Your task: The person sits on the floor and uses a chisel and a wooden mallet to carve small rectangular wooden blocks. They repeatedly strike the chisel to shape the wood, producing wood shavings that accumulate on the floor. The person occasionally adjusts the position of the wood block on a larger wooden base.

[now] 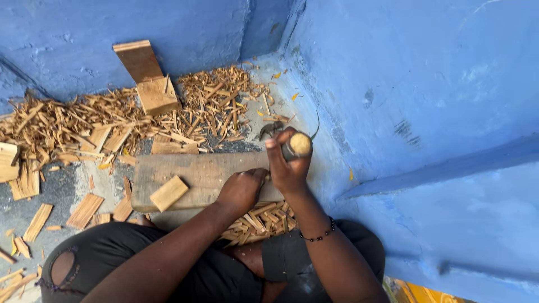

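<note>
1. The right hand (289,168) is clenched around a round, pale wooden-handled cutting tool (297,145), its dark blade (270,130) pointing away.
2. The left hand (242,191), fingers curled, presses on the right end of a weathered grey-brown plank (196,177) lying on the concrete floor (62,188).
3. A small, pale, rectangular wood block (168,193) rests on the plank.
4. Thin, splintery wood slivers (84,120) lie heaped along the rough blue wall (421,73).
</note>
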